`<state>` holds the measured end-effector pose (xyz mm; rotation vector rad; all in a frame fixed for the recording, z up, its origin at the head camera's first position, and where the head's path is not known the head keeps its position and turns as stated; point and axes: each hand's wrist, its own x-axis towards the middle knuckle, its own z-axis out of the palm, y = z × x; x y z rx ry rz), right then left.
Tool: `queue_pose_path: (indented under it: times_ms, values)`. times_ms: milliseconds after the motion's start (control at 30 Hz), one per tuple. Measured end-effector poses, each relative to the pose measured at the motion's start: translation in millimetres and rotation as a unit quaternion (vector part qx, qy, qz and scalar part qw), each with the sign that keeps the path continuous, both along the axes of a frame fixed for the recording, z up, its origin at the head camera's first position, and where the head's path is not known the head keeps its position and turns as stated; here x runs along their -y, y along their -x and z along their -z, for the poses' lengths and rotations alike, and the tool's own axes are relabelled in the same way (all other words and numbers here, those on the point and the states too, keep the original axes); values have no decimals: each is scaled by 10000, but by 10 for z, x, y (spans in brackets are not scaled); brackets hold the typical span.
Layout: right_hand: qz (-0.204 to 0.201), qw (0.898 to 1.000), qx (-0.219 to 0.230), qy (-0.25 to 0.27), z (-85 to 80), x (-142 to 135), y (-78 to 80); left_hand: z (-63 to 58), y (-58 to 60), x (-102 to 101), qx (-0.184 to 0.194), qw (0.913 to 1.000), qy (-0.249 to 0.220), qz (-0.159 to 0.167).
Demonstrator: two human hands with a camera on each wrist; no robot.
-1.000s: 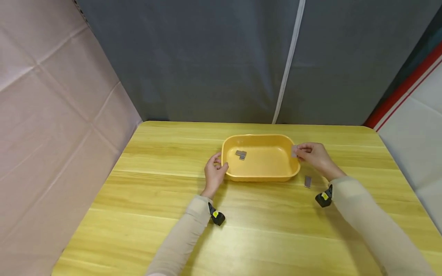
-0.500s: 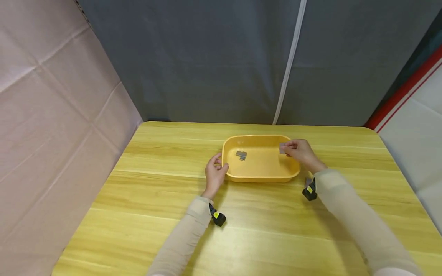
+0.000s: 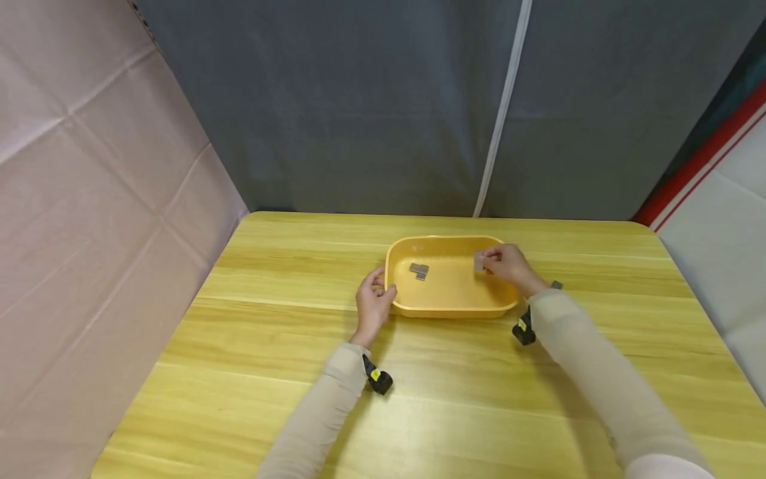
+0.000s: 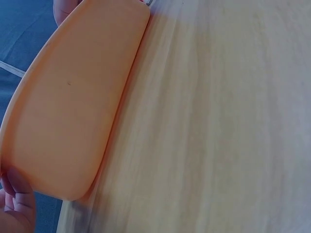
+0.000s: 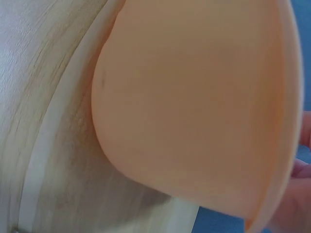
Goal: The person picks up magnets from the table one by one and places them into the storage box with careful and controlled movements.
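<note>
A yellow oblong plastic basin (image 3: 452, 310) stands on the wooden table, its outer wall (image 4: 77, 97) filling much of the left wrist view. My left hand (image 3: 374, 306) holds the basin's left rim, thumb toward the front. Over the right part of the basin, my right hand (image 3: 507, 265) pinches a small flat grey rectangular piece (image 3: 477, 261). Similar grey pieces (image 3: 419, 269) lie on the basin floor at the left. In the right wrist view the basin wall hides most of the right hand (image 5: 291, 199) and the held piece.
Beside my right cuff a small grey thing (image 3: 557, 285) shows on the table (image 3: 455, 399), partly hidden. Each wrist wears a black camera (image 3: 380, 382). A dark grey curtain (image 3: 359, 106) hangs behind the table, with a pale sheet (image 3: 96, 233) on the left.
My right hand has carried the grey piece leftward from the basin's right rim to over its inside. The grey piece on the table by the wrist has become covered. My left hand stays put.
</note>
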<state>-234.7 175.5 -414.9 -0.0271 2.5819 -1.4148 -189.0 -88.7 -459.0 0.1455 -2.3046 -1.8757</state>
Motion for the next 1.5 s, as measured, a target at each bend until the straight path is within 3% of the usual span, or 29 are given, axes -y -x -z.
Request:
queue_pose_path:
  times_ms: [200, 300, 600, 867, 933, 1000, 1100, 1167, 1267, 1333, 1400, 1500]
  values:
    - [34, 9995, 279, -118, 42, 70, 34, -290, -154, -58, -75, 10000, -4, 39]
    - [-38, 9991, 354, -215, 78, 101, 44, -328, -179, -69, -47, 10000, 24, 33]
    - [-170, 9980, 200, -570, 186, 135, 33, 28, 0, -8, -41, 10000, -29, -20]
    - [-240, 9972, 160, -688, 252, 141, 30, 70, 6, -2, -69, 10000, 26, -60]
    - [-237, 9972, 181, -690, 265, 146, 28, -28, -39, -12, -54, 10000, -12, -27]
    - [-238, 9970, 194, -707, 278, 152, 29, -30, -40, -10, -70, 10000, -10, -30]
    - [-231, 9964, 291, -756, 514, 84, 179, -47, -40, -5, -8, 10000, 7, -40]
    - [-346, 9978, -5, -566, 889, -42, 379, -9, -20, 7, -10, 10000, -23, -31]
    - [-418, 9970, -23, -649, 1095, -114, 507, -147, -86, -4, -40, 9999, -112, 37]
    - [-427, 9966, -56, -697, 971, -73, 427, -240, -135, -19, -81, 9999, -136, 64]
    - [-368, 9945, 219, -952, 612, 43, 237, -296, -170, -31, -115, 9999, -92, 64]
    - [-425, 9941, 150, -990, 384, 109, 92, -324, -195, -40, -125, 9999, -25, 75]
